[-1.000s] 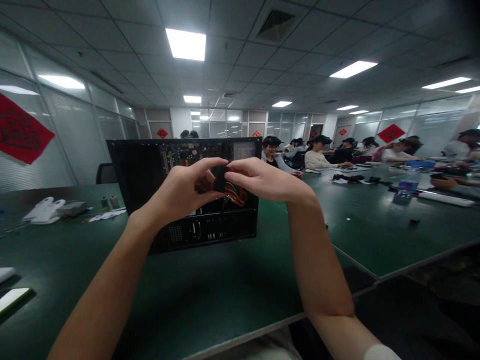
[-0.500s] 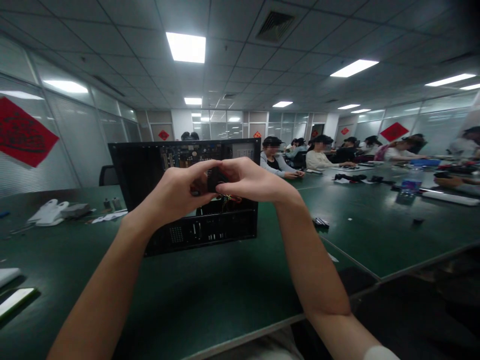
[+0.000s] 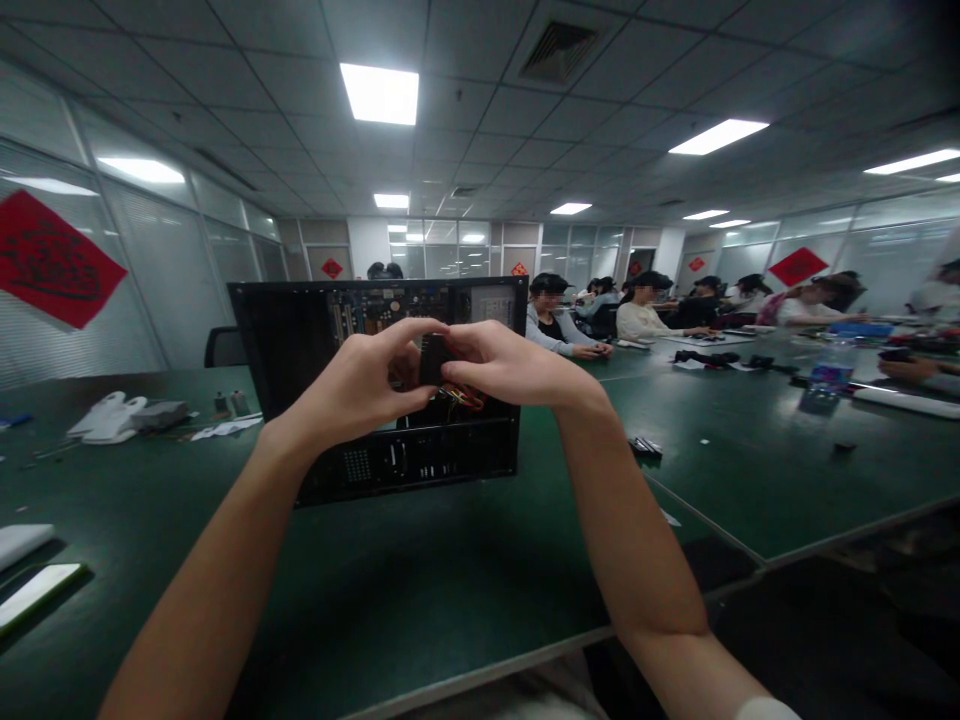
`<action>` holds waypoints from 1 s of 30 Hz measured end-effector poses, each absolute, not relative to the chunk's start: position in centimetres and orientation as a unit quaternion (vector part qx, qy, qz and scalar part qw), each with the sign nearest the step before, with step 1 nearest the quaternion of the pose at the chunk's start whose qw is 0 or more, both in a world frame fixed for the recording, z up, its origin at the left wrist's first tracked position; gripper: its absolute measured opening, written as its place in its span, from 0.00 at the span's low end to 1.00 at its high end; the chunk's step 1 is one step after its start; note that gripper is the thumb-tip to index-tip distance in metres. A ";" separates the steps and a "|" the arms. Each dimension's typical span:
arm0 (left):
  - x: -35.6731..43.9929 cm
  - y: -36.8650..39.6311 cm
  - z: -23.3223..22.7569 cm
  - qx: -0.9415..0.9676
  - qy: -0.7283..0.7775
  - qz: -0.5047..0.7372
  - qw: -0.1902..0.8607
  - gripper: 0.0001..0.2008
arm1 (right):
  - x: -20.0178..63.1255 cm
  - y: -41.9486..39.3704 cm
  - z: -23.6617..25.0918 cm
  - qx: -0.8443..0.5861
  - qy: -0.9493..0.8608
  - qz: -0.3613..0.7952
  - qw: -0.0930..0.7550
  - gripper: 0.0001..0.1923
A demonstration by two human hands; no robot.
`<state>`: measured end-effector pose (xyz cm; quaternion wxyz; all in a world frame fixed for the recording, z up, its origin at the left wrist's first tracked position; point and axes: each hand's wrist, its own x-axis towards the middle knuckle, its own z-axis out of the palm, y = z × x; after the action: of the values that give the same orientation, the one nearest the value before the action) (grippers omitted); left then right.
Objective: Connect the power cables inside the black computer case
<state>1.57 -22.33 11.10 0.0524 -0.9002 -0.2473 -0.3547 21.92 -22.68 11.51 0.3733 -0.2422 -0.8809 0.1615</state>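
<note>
Little moved since earlier frame: we keep left hand [image 3: 356, 385] and right hand [image 3: 510, 365] pinched together on small black connector [image 3: 431, 358], before open computer case [image 3: 382, 385] on surface [image 3: 465, 560]. Light, rigid, fragile; hold body, not wires [image 3: 465, 398].

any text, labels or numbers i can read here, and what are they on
Nothing here can be read.
Red diamond sign on the left glass wall: dark characters, too blurred.
Smaller red diamond signs on the far walls: too small.
Pale label at the computer case's top right corner: print too small.
Circuit board inside the case: markings too small.
Small black part pinched between left hand and right hand: no print visible.
</note>
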 end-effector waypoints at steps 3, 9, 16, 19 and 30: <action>1.6 -22.4 11.1 -0.901 -0.243 -0.357 0.039 0.27 | 22.0 -22.9 11.6 -0.223 -0.887 0.173 0.366 0.14; 1.4 -22.6 11.4 -0.897 -0.256 -0.355 0.060 0.27 | 21.7 -23.2 11.8 -0.216 -0.893 0.176 0.353 0.16; 1.0 -22.9 11.7 -0.892 -0.276 -0.344 0.102 0.26 | 21.2 -22.7 11.5 -0.199 -0.894 0.178 0.360 0.18; 1.0 -22.7 11.7 -0.893 -0.276 -0.341 0.102 0.26 | 21.3 -22.7 11.4 -0.207 -0.894 0.170 0.358 0.18; 0.9 -22.7 11.6 -0.890 -0.280 -0.342 0.113 0.26 | 21.0 -22.3 11.2 -0.207 -0.897 0.160 0.355 0.19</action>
<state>0.88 -22.70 11.65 0.1135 -0.8897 -0.2802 -0.3421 21.02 -22.26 11.19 0.3552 -0.2069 -0.8975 0.1599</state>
